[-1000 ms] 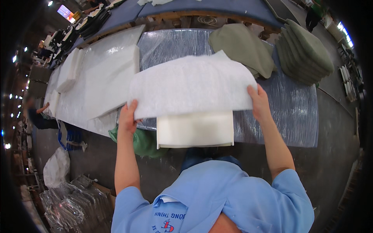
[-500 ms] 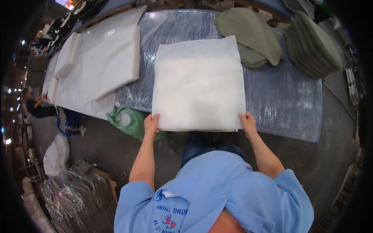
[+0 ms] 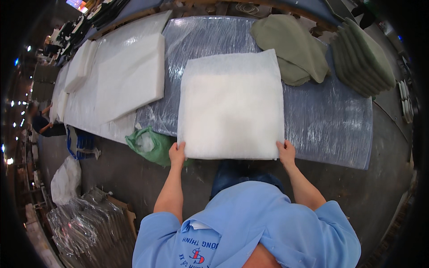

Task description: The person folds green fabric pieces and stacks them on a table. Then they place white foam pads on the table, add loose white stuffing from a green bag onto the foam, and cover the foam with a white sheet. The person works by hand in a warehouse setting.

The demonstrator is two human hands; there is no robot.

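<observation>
A squarish white padding sheet (image 3: 232, 111) lies across the near edge of the table, thin and see-through along its far end and thicker nearer me. My left hand (image 3: 177, 152) pinches its near left corner, and my right hand (image 3: 286, 152) grips the near right corner. The thumbs rest on top; the fingers curl out of sight below. Under the far right part of the sheet's surroundings, grey-green cushion covers (image 3: 290, 49) lie flat on the table.
The table (image 3: 330, 120) is wrapped in clear plastic film. Green cushions (image 3: 362, 58) stand stacked far right; white padding sheets (image 3: 132, 76) lie left. A green sack (image 3: 152, 145) stands by the table's near edge. Film-wrapped bundles (image 3: 91, 228) sit low left. Another person (image 3: 42, 123) works far left.
The whole view has shifted slightly, so everything sits lower in the picture. A thin layer that showed beneath the sheet's near edge is now covered. Both hands keep their corners.
</observation>
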